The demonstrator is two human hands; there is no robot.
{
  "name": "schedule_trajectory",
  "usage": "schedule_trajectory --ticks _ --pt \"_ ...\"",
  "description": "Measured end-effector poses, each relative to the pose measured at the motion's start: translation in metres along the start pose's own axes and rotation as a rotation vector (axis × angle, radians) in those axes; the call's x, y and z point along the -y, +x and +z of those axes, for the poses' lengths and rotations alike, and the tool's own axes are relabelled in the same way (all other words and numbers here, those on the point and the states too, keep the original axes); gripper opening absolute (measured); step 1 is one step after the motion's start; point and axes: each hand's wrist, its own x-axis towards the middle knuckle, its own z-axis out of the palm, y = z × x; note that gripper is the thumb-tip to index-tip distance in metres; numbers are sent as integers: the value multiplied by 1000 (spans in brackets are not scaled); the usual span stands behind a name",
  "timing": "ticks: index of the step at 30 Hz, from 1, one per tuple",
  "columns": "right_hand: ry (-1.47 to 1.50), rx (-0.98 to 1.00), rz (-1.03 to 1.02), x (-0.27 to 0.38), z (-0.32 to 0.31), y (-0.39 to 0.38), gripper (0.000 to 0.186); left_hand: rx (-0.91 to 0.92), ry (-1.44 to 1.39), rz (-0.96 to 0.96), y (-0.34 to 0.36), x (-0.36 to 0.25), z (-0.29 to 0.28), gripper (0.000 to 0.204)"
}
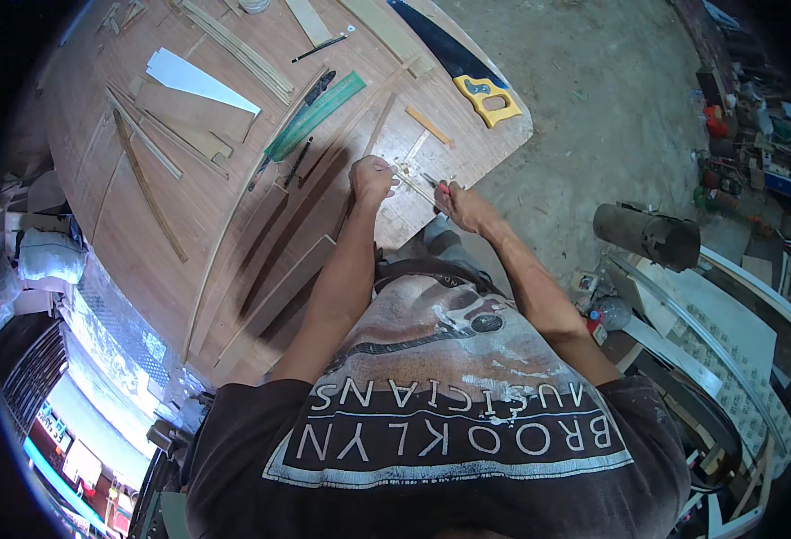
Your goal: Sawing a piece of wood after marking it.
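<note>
My left hand (375, 182) is closed on one end of a thin, pale wooden strip (415, 184) over the near corner of the table. Wrapped around a small red-handled cutting tool (443, 189), my right hand (469, 208) sits at the strip's other end. The tool's narrow dark tip points toward the strip; whether it touches the wood is too small to tell. Light shavings (404, 168) lie on the tabletop by my left fingers. Just beyond are a short orange-brown wood piece (428, 125) and a slim wooden strip (380, 126).
A handsaw with a yellow handle (488, 101) lies along the table's right edge. Left of my hands are a green ruler (315, 115), dark pens, long strips and a white sheet (199, 81) on the wooden table (144, 260). A dark cylinder (647, 237) stands off to the right.
</note>
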Motion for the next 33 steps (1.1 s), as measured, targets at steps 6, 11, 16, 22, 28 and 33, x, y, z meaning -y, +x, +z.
schedule_trajectory --ticks 6,11,16,22,28,33 --pt "-38 -116 -9 14 8 -6 30 53 -29 -45 -1 -3 0 13" --pt "-113 -260 -85 0 39 -11 26 104 -41 -3 -2 3 -4 15" --pt "-128 -361 -113 28 17 -25 25 283 -352 -110 -25 -4 -24 29" --pt "-233 -393 -187 71 0 -31 32 468 -693 -40 -53 -15 -17 33" --pt "190 -485 -224 80 -20 -38 38 507 -803 53 -52 -39 -24 35" --pt "180 -479 -223 63 -56 -19 38 441 -743 157 -63 -68 -19 35"
